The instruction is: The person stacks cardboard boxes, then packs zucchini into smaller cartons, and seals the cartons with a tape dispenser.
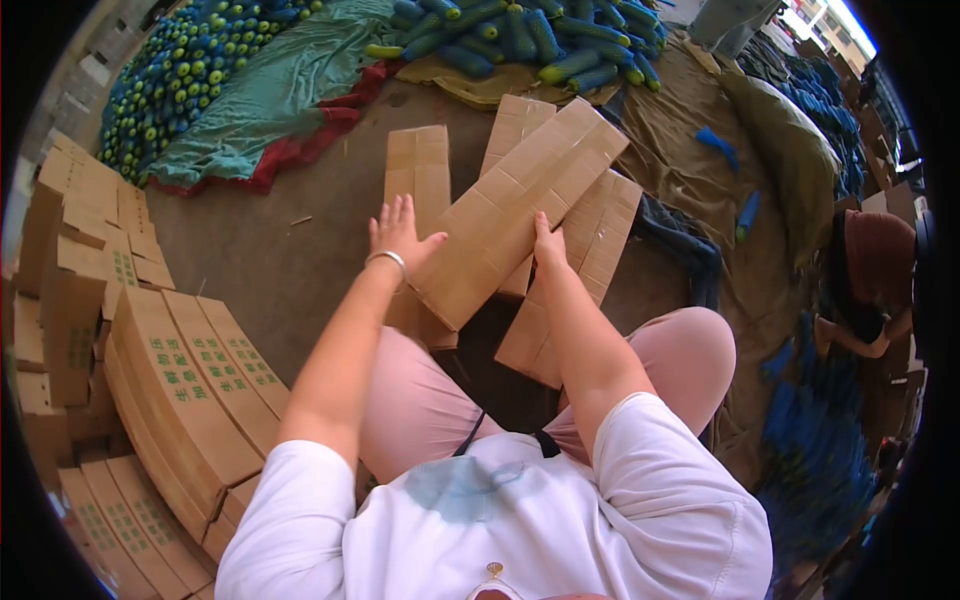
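Observation:
A long, closed cardboard box [525, 205] lies slantwise in front of me, on top of other long boxes. My right hand [548, 245] grips its right edge, thumb on the upper face and the other fingers hidden beneath. Beside its lower left end, my left hand [397, 236] is open with the fingers spread, and a bangle circles the wrist. Under and around the slanted box lie a left box [418, 165], a back box [512, 125] and a right box [590, 270]. Clear tape runs along their tops.
Stacked cartons with green print [205, 365] stand at my left. Long green vegetables in blue mesh sleeves [520, 35] are heaped ahead; more [190, 80] lie beside a green tarp [265, 105]. At right, another person [875, 265] bends near blue netting [815, 440] and a brown cloth [745, 280].

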A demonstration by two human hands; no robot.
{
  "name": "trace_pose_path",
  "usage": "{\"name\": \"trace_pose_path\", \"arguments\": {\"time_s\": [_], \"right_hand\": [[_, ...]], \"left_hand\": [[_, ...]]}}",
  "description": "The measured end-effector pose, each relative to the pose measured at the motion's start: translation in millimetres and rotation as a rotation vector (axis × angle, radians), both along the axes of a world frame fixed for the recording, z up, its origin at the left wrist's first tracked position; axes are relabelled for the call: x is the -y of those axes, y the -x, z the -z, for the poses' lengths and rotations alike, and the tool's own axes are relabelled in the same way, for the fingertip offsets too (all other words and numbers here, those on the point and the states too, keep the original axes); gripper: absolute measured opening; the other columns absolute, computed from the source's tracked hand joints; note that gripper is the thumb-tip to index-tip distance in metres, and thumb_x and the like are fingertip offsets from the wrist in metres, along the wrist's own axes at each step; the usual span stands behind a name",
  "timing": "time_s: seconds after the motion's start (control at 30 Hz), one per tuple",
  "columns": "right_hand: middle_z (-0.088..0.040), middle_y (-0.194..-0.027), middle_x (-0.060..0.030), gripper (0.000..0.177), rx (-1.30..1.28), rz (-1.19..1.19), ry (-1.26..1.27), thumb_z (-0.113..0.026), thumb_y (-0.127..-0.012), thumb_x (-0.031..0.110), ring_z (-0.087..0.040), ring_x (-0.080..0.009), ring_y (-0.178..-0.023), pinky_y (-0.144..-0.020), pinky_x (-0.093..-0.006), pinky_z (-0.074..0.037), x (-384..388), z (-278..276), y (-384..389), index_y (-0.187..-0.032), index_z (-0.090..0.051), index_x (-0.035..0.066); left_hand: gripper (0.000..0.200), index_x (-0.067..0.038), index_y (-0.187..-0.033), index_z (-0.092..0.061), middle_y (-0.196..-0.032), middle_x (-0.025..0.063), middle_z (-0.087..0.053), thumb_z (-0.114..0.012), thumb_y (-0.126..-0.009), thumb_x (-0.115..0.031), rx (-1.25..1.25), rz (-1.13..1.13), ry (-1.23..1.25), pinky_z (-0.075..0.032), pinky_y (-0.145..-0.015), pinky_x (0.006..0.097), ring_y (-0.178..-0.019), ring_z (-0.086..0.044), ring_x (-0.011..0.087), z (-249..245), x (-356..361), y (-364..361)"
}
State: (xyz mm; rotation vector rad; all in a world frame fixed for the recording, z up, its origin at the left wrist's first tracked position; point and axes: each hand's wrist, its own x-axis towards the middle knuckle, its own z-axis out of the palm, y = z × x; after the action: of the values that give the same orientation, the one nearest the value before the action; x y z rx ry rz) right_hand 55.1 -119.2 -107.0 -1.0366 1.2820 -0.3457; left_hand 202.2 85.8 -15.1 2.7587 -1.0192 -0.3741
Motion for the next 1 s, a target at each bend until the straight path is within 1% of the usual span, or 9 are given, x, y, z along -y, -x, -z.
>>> {"name": "trace_pose_path", "arguments": {"time_s": [0.1,0.17,0.23,0.33,0.43,0.5,0.57,0.8,1.0], "right_hand": [[-0.027,-0.148,-0.0210,0.090,-0.018,-0.007,0.069,-0.057,-0.087,0.052,-0.029,-0.0336,-0.136,-0.109,-0.0403,-0.028,-5.6,-1.3,10.7,-0.146,-0.014,-0.001],[-0.033,-0.146,-0.0182,0.088,0.072,0.029,0.075,-0.054,-0.087,0.055,-0.036,-0.0313,-0.132,-0.105,-0.0448,-0.032,-9.2,-1.7,21.0,-0.147,-0.017,0.002],[-0.042,-0.139,-0.0105,0.074,0.118,-0.007,-0.112,-0.050,-0.089,0.058,-0.045,-0.0291,-0.118,-0.091,-0.0456,-0.039,-16.4,-32.0,46.2,-0.138,-0.036,0.005],[-0.051,-0.129,-0.0080,0.063,0.294,0.133,-0.256,-0.047,-0.091,0.054,-0.048,-0.0276,-0.117,-0.093,-0.0457,-0.039,4.8,4.6,70.5,-0.133,-0.045,0.008],[-0.055,-0.127,-0.0051,0.055,0.619,0.259,-0.430,-0.046,-0.091,0.053,-0.051,-0.0242,-0.114,-0.093,-0.0438,-0.040,16.7,36.3,83.2,-0.131,-0.049,0.015],[-0.050,-0.134,-0.0091,0.064,0.782,0.259,-0.436,-0.042,-0.091,0.058,-0.047,-0.0292,-0.122,-0.105,-0.0451,-0.034,13.1,30.2,88.8,-0.133,-0.046,0.011],[-0.050,-0.135,-0.0088,0.066,0.793,0.255,-0.449,-0.041,-0.090,0.060,-0.046,-0.0292,-0.123,-0.105,-0.0456,-0.033,13.5,32.1,88.8,-0.134,-0.046,0.011],[-0.052,-0.134,-0.0054,0.073,0.883,0.131,-0.357,-0.043,-0.084,0.070,-0.047,-0.0275,-0.123,-0.103,-0.0472,-0.036,14.2,26.0,87.6,-0.131,-0.051,0.014],[-0.050,-0.133,-0.0080,0.066,0.922,-0.129,-0.226,-0.049,-0.090,0.056,-0.047,-0.0250,-0.122,-0.102,-0.0415,-0.038,-12.7,-172.5,38.4,-0.135,-0.043,0.009]], "left_hand": [[0.077,-0.005,-0.132,-0.046,-0.127,0.0142,-0.055,-0.063,-0.077,-0.057,-0.047,-0.126,0.114,-0.029,-0.106,0.0435,-0.119,-0.050,0.0301,43.8,14.7,25.7],[0.072,-0.004,-0.127,-0.050,-0.117,0.0129,-0.060,-0.065,-0.077,-0.054,-0.092,-0.129,0.125,-0.037,-0.098,0.0406,-0.111,-0.055,0.0296,0.3,16.4,52.6],[0.060,-0.003,-0.117,-0.056,-0.113,0.0141,-0.060,-0.063,-0.081,-0.050,0.041,0.034,0.199,-0.044,-0.090,0.0385,-0.104,-0.058,0.0298,-12.2,11.5,67.5],[0.046,-0.004,-0.098,-0.061,-0.104,0.0173,-0.059,-0.060,-0.085,-0.047,-0.193,0.111,0.166,-0.044,-0.088,0.0399,-0.095,-0.057,0.0303,-35.6,22.4,70.1],[0.049,-0.003,-0.106,-0.059,-0.111,0.0208,-0.057,-0.059,-0.087,-0.048,-0.471,-0.037,0.571,-0.043,-0.091,0.0390,-0.102,-0.055,0.0323,30.6,56.8,56.5],[0.060,-0.003,-0.120,-0.053,-0.120,0.0235,-0.053,-0.055,-0.087,-0.053,-0.329,-0.038,0.503,-0.042,-0.095,0.0392,-0.110,-0.053,0.0348,46.2,74.8,62.0],[0.073,-0.005,-0.131,-0.045,-0.125,0.0230,-0.051,-0.055,-0.084,-0.059,-0.245,-0.141,0.222,-0.039,-0.098,0.0408,-0.116,-0.050,0.0362,46.0,89.7,74.2],[0.083,-0.013,-0.133,-0.046,-0.122,0.0172,-0.055,-0.060,-0.072,-0.068,-0.094,-0.186,0.334,-0.037,-0.098,0.0446,-0.115,-0.051,0.0338,-20.3,76.8,127.0],[0.082,-0.015,-0.132,-0.051,-0.114,0.0171,-0.057,-0.067,-0.069,-0.065,0.128,-0.120,0.682,-0.040,-0.094,0.0417,-0.110,-0.053,0.0334,-138.0,20.6,85.5]]}}
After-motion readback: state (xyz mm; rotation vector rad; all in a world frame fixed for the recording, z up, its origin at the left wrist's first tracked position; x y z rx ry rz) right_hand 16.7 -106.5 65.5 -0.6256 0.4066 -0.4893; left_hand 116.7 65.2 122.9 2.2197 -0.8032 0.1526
